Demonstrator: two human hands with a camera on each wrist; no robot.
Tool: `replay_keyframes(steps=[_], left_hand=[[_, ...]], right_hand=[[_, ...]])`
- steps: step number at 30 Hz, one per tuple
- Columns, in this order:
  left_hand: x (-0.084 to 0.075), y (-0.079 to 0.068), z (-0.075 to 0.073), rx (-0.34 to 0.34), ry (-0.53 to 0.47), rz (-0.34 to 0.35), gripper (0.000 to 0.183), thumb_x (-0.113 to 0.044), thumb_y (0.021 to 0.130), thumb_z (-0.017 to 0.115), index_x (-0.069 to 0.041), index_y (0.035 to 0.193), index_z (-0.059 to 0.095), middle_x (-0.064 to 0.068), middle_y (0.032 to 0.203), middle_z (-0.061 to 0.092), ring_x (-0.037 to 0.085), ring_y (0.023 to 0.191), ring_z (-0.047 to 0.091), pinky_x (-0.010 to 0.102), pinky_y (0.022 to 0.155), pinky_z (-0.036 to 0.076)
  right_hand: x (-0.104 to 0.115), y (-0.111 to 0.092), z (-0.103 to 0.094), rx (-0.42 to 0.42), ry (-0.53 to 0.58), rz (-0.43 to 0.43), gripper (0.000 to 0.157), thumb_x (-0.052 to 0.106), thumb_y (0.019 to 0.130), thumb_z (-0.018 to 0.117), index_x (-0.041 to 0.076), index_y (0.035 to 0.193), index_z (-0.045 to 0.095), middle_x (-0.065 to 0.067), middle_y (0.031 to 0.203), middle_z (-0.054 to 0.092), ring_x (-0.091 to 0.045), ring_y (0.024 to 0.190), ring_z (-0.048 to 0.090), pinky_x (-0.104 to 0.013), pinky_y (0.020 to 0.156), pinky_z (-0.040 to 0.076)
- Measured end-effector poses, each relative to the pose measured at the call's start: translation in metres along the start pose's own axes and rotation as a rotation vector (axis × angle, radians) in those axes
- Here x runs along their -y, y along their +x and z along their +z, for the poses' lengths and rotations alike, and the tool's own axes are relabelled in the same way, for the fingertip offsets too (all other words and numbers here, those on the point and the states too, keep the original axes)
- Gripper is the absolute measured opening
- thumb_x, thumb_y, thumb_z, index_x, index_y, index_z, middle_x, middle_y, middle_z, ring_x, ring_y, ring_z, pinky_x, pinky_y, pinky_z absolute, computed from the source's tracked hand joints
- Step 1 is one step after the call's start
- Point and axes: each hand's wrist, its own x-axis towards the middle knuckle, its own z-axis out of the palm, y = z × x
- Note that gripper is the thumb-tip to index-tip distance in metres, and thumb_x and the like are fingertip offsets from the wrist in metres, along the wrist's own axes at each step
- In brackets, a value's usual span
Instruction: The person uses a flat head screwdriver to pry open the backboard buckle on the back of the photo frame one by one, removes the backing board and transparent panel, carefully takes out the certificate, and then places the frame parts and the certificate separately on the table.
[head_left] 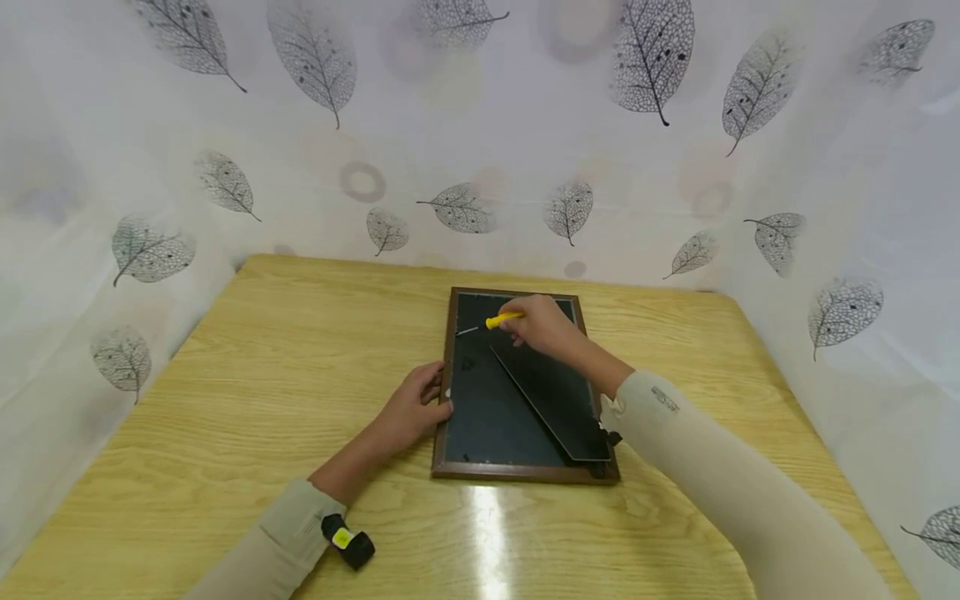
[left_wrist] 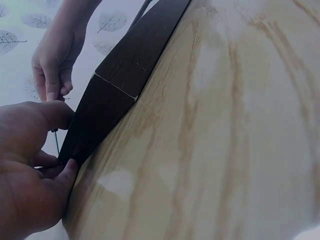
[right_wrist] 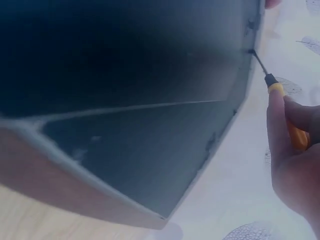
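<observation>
1. A person sits or stands at a pale wood-grain table [head_left: 300, 350]; 2 hands work near its middle.
2. A rectangular frame [head_left: 517, 472] with a brown rim lies on the table, its long sides running away from the person, its dark panel [head_left: 487, 425] facing up.
3. A narrow black flap [head_left: 562, 408] slants over the panel from the near right corner; its left edge stands a little above the surface.
4. The left hand [head_left: 411, 410] grips the frame's left rim, clamped with the thumb at the top and curled fingers against the outer side.
5. The right hand [head_left: 546, 325] is closed around the yellow handle of a screwdriver [head_left: 493, 322], above the far part of the panel.
6. The screwdriver's thin metal shaft points left; its tip appears to touch the panel's left edge, just inside the rim. The right wrist view shows small dark bits along that edge.
7. Both arms wear light beige sleeves [head_left: 720, 475]. A black strap with a yellow patch [head_left: 348, 540] sits at the left cuff.
8. White cloth [head_left: 510, 150] printed with grey skeleton leaves and faint rings rises behind the table and on 2 sides.
</observation>
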Motion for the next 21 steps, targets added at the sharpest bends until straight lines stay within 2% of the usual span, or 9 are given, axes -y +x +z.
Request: replay_keyframes(steps=[4,9,14,21], left_hand=[[0.001,0.001,0.000,-0.005,0.004,-0.001,0.074,-0.002,0.095,0.062,0.006,0.157,0.023,0.027,0.155,0.028,0.041,0.142,0.041,0.047,0.114,0.041],[0.002,0.002,0.000,-0.009,0.003,-0.006,0.074,-0.002,0.094,0.062,0.006,0.157,0.023,0.027,0.155,0.028,0.042,0.142,0.042,0.047,0.114,0.041],[0.001,0.002,0.000,0.002,-0.014,0.002,0.073,-0.002,0.095,0.061,0.005,0.157,0.023,0.026,0.155,0.027,0.041,0.142,0.042,0.048,0.113,0.042],[0.001,0.002,0.000,-0.014,-0.012,-0.012,0.073,0.000,0.094,0.062,0.004,0.157,0.024,0.025,0.155,0.029,0.040,0.141,0.043,0.048,0.113,0.042]], right_hand=[[0.005,0.006,-0.001,-0.013,0.034,-0.008,0.027,0.013,0.098,0.066,0.001,0.122,0.070,-0.015,0.106,0.074,-0.018,0.080,0.073,-0.028,0.071,0.060],[0.009,0.012,0.001,-0.044,0.078,-0.007,0.032,0.016,0.098,0.067,0.002,0.127,0.066,-0.014,0.108,0.074,-0.021,0.088,0.073,-0.030,0.073,0.059],[0.013,0.013,0.006,-0.097,0.137,0.009,0.032,0.020,0.097,0.069,0.006,0.126,0.063,-0.011,0.107,0.068,-0.022,0.089,0.068,-0.033,0.073,0.056],[0.016,0.015,0.012,-0.152,0.220,0.013,0.034,0.025,0.097,0.070,0.006,0.125,0.062,-0.009,0.109,0.067,-0.023,0.093,0.065,-0.034,0.076,0.054]])
